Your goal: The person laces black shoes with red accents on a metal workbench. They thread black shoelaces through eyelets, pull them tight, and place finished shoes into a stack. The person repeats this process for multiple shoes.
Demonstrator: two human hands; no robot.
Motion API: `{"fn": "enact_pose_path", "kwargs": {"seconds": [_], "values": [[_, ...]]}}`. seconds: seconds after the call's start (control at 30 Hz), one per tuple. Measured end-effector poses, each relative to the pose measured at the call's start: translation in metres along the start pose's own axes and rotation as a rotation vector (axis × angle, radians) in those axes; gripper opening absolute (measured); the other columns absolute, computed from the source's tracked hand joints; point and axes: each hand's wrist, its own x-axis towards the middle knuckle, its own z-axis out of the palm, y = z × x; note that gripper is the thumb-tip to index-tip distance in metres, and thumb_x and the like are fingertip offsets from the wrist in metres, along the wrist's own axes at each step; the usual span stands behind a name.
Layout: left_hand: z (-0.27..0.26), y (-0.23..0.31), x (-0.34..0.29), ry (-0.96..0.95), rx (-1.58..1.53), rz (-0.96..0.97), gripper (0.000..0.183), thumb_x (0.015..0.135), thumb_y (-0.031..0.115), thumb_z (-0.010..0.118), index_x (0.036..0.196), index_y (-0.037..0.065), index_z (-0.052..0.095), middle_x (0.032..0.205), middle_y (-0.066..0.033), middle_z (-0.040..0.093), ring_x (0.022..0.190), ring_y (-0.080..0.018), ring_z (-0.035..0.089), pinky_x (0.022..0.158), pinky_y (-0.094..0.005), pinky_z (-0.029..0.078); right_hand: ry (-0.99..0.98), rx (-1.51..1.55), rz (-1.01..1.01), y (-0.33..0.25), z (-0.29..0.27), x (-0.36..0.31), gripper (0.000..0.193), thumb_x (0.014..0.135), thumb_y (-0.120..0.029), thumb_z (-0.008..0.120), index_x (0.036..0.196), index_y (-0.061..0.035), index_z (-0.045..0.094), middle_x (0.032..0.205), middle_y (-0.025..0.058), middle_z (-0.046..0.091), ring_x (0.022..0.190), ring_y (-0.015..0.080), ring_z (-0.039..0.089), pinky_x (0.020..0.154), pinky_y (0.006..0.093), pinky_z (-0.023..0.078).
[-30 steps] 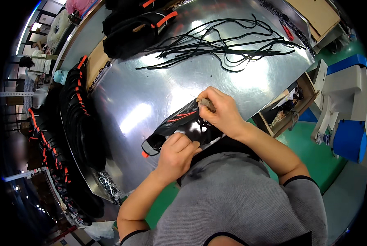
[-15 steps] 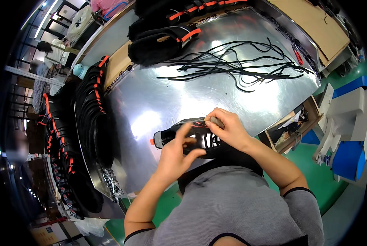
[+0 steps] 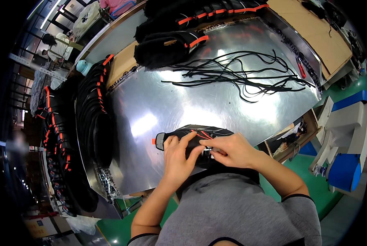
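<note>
A black shoe upper (image 3: 214,130) with orange-red lacing loops lies at the near edge of the metal table, in front of my body. Its toe or heel end with a grey patch (image 3: 160,141) points left. My left hand (image 3: 177,159) grips the upper, fingers over the top and thumb near the lacing opening. My right hand (image 3: 237,151) is closed in a pinch over that opening, its fingertips close to my left thumb. A small pale glint shows below its index finger; what the fingers hold is hidden.
Loose black laces (image 3: 241,76) spread across the metal table (image 3: 150,98). Another furry black shoe (image 3: 161,51) stands behind them. Rows of black shoes (image 3: 95,119) with orange tabs line the left side and back. A red tool (image 3: 301,69) lies at the right edge, above an open drawer (image 3: 294,139).
My right hand has come down and turned over the lacing opening; the short brownish handle in its fingers no longer shows. My left fingers have settled onto the shoe upper.
</note>
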Motion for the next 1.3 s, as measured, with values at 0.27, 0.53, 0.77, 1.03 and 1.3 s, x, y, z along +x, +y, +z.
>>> {"fn": "enact_pose_path", "kwargs": {"seconds": [0.27, 0.53, 0.77, 1.03, 1.3], "values": [[0.01, 0.001, 0.0, 0.148, -0.061, -0.044, 0.03, 0.078, 0.02, 0.082, 0.103, 0.006, 0.074, 0.085, -0.0075, 0.067, 0.081, -0.0237, 0.057, 0.09, -0.0369, 0.04, -0.33, -0.254, 0.113, -0.024, -0.011, -0.016, 0.074, 0.087, -0.023, 0.069, 0.151, -0.0044, 0.036, 0.067, 0.0076, 0.068, 0.059, 0.0287, 0.067, 0.056, 0.0394, 0.051], [0.011, 0.002, 0.002, 0.146, -0.035, 0.009, 0.028, 0.076, 0.015, 0.082, 0.101, 0.005, 0.073, 0.09, -0.0077, 0.07, 0.081, -0.0238, 0.057, 0.093, -0.0382, 0.039, -0.361, -0.064, 0.196, -0.012, -0.009, -0.02, 0.077, 0.092, -0.032, 0.067, 0.157, -0.0144, 0.029, 0.072, 0.006, 0.069, 0.065, 0.0301, 0.067, 0.058, 0.0386, 0.051], [0.004, 0.003, 0.003, 0.136, -0.054, -0.006, 0.029, 0.075, 0.015, 0.083, 0.101, 0.006, 0.073, 0.087, -0.0064, 0.066, 0.084, -0.0246, 0.056, 0.092, -0.038, 0.04, -0.387, -0.272, 0.116, -0.02, -0.004, -0.021, 0.078, 0.09, -0.033, 0.07, 0.154, -0.0099, 0.033, 0.08, 0.0063, 0.069, 0.062, 0.0277, 0.066, 0.054, 0.0358, 0.05], [0.006, 0.004, 0.003, 0.142, 0.006, -0.044, 0.032, 0.072, 0.017, 0.084, 0.101, 0.008, 0.073, 0.089, -0.0055, 0.067, 0.089, -0.0253, 0.055, 0.09, -0.0375, 0.04, -0.379, -0.219, 0.062, -0.017, -0.003, -0.026, 0.079, 0.09, -0.035, 0.07, 0.152, -0.0031, 0.034, 0.086, 0.007, 0.069, 0.067, 0.027, 0.067, 0.052, 0.0365, 0.049], [0.005, 0.001, 0.0, 0.143, 0.024, -0.118, 0.034, 0.072, 0.021, 0.086, 0.102, 0.01, 0.073, 0.094, -0.007, 0.066, 0.096, -0.0281, 0.054, 0.09, -0.0387, 0.043, -0.387, -0.213, 0.066, -0.015, -0.003, -0.018, 0.076, 0.091, -0.034, 0.068, 0.153, -0.0059, 0.034, 0.085, 0.0059, 0.069, 0.064, 0.0259, 0.066, 0.05, 0.0358, 0.049]]}}
